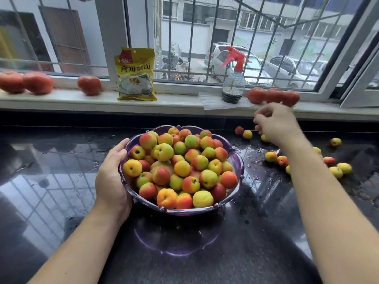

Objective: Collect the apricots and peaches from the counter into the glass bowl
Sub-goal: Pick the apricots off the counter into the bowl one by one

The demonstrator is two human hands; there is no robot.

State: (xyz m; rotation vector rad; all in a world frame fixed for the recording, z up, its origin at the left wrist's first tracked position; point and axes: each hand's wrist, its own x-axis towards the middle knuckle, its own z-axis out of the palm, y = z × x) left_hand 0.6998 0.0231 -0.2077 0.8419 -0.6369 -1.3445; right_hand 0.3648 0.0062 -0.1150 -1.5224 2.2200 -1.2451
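Observation:
A purple-tinted glass bowl (238,160) stands at the middle of the dark counter, heaped with several yellow, green and red apricots (182,168). My left hand (111,177) grips the bowl's left rim. My right hand (275,124) hovers over the counter to the right of the bowl, fingers loosely curled and holding nothing that I can see. Just below its fingers lie a red fruit (239,130) and a yellow one (247,134). More loose apricots (271,156) are scattered at the right, partly hidden by my right forearm.
The wet black counter (61,181) reflects the window. On the white sill stand a yellow food packet (135,75) and a spray bottle (233,83) on a paper towel. Large red peaches (89,85) lie along the sill, some (273,96) right behind my right hand.

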